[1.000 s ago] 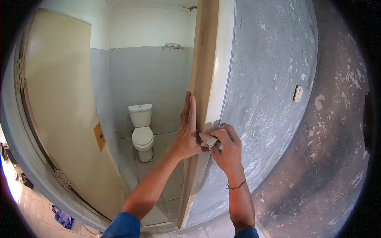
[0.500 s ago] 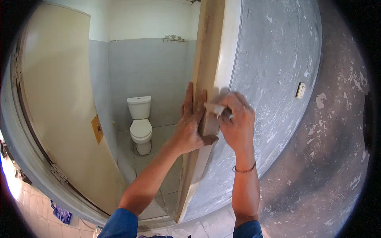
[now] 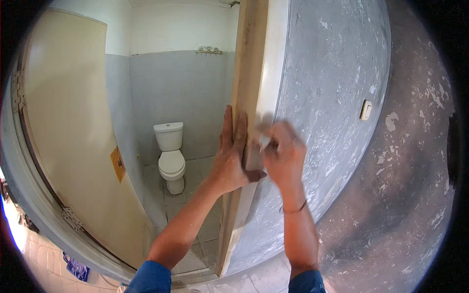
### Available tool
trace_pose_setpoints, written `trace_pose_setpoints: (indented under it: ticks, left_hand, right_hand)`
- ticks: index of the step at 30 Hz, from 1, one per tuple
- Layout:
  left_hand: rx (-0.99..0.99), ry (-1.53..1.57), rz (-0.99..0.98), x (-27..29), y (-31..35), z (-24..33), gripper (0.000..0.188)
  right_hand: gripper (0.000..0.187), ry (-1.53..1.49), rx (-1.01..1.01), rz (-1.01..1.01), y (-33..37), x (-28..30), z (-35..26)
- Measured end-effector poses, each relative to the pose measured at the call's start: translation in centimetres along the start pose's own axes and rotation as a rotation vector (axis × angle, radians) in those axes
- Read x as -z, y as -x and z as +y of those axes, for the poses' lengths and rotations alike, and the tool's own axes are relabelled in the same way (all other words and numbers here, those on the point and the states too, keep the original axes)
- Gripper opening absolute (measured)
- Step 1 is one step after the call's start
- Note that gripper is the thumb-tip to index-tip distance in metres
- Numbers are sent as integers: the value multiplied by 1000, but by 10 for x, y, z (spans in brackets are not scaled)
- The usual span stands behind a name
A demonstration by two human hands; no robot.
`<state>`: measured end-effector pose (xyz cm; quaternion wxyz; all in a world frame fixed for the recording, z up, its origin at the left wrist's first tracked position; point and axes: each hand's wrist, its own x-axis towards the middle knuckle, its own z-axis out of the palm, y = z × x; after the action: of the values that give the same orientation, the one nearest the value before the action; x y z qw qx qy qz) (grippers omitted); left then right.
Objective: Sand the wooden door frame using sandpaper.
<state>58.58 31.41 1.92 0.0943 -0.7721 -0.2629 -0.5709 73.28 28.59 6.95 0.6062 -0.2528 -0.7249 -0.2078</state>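
My left hand rests against the wooden door frame. Its fingers stretch upward along the wood and its thumb reaches across to the right, so it is open. A darker, shaded patch of the frame lies between thumb and fingers. Just to the right, my right hand is closed in a pinch at the frame's outer edge, smeared by motion. Something small and pale shows between its fingertips; its kind cannot be made out. A thin dark bracelet circles the right wrist.
Beyond the doorway stands a white toilet. A cream door hangs open at the left. To the right runs a grey wall with flaking paint and a light switch. A purple bag lies on the tiled floor.
My right hand has shifted slightly left and down, closer to the frame, and is more blurred. The left hand keeps its place on the wood. The whole view has moved slightly.
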Motion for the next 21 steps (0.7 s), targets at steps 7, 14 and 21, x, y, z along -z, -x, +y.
trace_pose_setpoints:
  ticks: [7,14,21]
  left_hand:
    - [18,34,33,1,-3,6,137]
    - [-63,-60,59,-5,1,7,120]
    - [184,-16,117,-15,9,7,123]
  right_hand:
    - [16,-28,-74,-87,-10,9,-12]
    - [17,-5,-62,-21,-8,0,-13]
    - [12,83,120,40,6,-6,-48]
